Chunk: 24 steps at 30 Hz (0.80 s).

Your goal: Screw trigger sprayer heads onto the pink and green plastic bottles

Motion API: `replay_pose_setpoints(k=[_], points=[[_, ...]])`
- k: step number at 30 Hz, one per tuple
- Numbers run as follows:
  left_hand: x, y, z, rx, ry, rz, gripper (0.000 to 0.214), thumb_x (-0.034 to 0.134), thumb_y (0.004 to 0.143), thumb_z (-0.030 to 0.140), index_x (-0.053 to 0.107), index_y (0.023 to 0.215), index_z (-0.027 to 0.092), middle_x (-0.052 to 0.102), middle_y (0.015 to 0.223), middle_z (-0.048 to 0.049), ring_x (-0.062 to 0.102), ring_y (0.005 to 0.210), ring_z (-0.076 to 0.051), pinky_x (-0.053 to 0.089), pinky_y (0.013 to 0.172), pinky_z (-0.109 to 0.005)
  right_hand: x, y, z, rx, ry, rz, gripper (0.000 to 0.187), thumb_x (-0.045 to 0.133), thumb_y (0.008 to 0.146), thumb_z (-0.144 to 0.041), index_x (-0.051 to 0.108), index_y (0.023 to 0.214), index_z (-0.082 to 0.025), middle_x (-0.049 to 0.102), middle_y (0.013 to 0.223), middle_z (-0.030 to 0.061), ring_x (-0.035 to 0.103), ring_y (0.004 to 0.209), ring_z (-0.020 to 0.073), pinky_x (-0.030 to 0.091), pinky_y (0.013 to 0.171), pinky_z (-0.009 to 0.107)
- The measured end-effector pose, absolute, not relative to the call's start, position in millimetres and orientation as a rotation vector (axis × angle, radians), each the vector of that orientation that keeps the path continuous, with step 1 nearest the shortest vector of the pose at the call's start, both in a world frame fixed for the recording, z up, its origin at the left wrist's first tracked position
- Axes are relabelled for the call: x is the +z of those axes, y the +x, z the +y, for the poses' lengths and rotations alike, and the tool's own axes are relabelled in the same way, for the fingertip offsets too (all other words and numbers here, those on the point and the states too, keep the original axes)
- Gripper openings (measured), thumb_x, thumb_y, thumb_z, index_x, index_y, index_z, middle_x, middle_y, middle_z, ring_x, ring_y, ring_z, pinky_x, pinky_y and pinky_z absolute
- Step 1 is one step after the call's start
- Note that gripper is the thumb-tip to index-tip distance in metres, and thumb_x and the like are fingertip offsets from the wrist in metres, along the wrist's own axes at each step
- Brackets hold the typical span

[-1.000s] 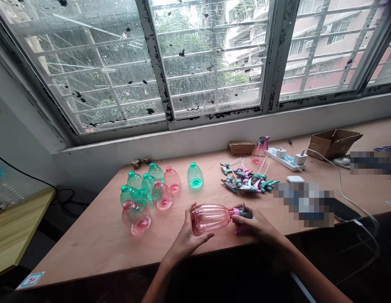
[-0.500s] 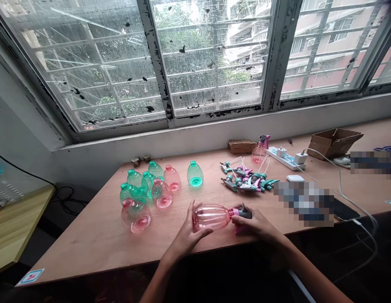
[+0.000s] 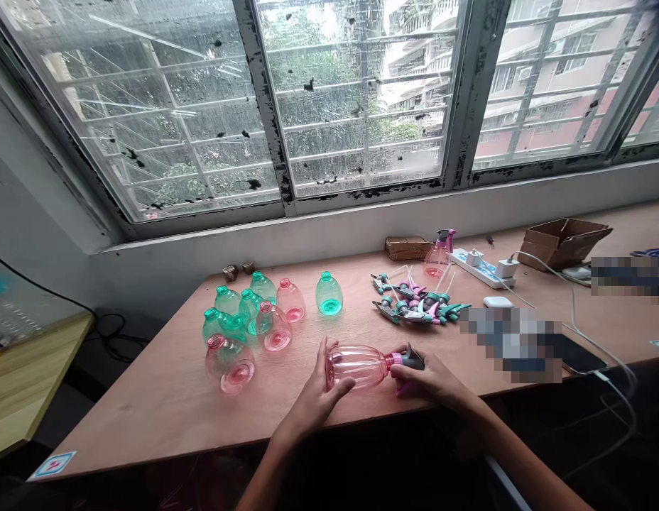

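A clear pink spray bottle (image 3: 357,366) lies sideways in the air between my hands, over the table's front edge. Its base rests in my left hand (image 3: 325,389), which is closed around it with the thumb along the near side. My right hand (image 3: 422,376) grips the black and pink spray head (image 3: 409,358) at the bottle's neck; the trigger is partly hidden by the fingers. Beyond my right hand lies a pile of loose spray heads (image 3: 415,306) in green, pink and grey with white tubes. Several open green bottles (image 3: 329,294) and pink bottles (image 3: 275,328) stand to the left.
At the back are a brown cardboard piece (image 3: 407,248), an assembled pink spray bottle (image 3: 437,261), a white power strip (image 3: 482,268) and an open cardboard box (image 3: 562,243). A phone (image 3: 577,353) with a cable and a white case (image 3: 498,302) lie right. Windows rise behind the table.
Hardly anything differs. My left thumb has shifted slightly on the bottle's base; both hands keep their hold, and the view has moved a touch.
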<state>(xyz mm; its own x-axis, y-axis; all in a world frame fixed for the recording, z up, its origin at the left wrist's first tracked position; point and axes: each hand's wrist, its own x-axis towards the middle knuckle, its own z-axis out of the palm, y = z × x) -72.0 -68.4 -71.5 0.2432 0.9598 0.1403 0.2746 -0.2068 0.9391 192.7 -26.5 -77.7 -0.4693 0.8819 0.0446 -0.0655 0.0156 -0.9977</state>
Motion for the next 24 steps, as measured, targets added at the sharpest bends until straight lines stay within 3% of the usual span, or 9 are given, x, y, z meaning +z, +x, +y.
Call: replay_pose_setpoints(k=[3,8,10,15,20,24], points=[[-71.0,-71.3,-69.0,0.993,1.735,1.196,0.110,0.076,0.078,0.040,-0.004,0.153,0.029,0.025,0.158,-0.0149,0.028,0.145,-0.031,0.019,0.120,-0.051,-78.4,192.4,-26.1,1.564,-0.873,-1.506,0.042,0.075,0.078,-0.047,0.060,0.101,-0.014,0.068,0.070,0.0022,0.064,0.062,0.0176,0.055,0.061,0.032],[-70.5,-70.4,-69.9,0.983,1.807,1.196,0.119,0.083,0.071,0.035,-0.004,0.153,0.030,0.024,0.157,-0.0142,0.032,0.142,-0.031,0.022,0.119,-0.051,-77.8,191.9,-26.4,1.574,-0.879,-1.493,0.042,0.076,0.079,-0.046,0.060,0.100,-0.014,0.069,0.070,0.0024,0.064,0.062,0.0173,0.054,0.061,0.031],[-71.1,-71.0,-69.9,0.983,1.776,1.184,0.118,0.081,0.073,0.039,-0.004,0.153,0.029,0.023,0.158,-0.0144,0.031,0.143,-0.031,0.022,0.119,-0.050,-77.4,191.9,-26.4,1.586,-0.884,-1.486,0.042,0.076,0.078,-0.046,0.060,0.100,-0.015,0.069,0.070,0.0022,0.064,0.062,0.0174,0.055,0.061,0.031],[-72.3,-72.4,-68.9,1.023,1.660,1.165,0.088,0.058,0.091,0.046,0.001,0.154,0.027,0.023,0.159,-0.0147,0.031,0.144,-0.030,0.021,0.119,-0.051,-77.7,192.1,-25.8,1.587,-0.884,-1.506,0.043,0.076,0.077,-0.048,0.060,0.099,-0.015,0.069,0.070,0.0022,0.065,0.063,0.0182,0.055,0.062,0.032],[-71.5,-70.9,-69.1,1.012,1.747,1.203,0.111,0.078,0.076,0.037,-0.001,0.153,0.029,0.023,0.159,-0.0145,0.025,0.146,-0.031,0.016,0.121,-0.052,-77.2,192.0,-26.4,1.556,-0.893,-1.514,0.044,0.075,0.077,-0.050,0.060,0.099,-0.015,0.069,0.069,0.0020,0.064,0.062,0.0181,0.055,0.062,0.033],[-72.7,-70.0,-68.7,1.024,1.810,1.203,0.112,0.081,0.073,0.032,0.003,0.154,0.027,0.026,0.158,-0.0158,0.028,0.145,-0.032,0.019,0.120,-0.053,-77.2,191.7,-26.4,1.552,-0.891,-1.525,0.045,0.075,0.076,-0.052,0.060,0.099,-0.015,0.069,0.069,0.0025,0.065,0.062,0.0187,0.055,0.062,0.033]])
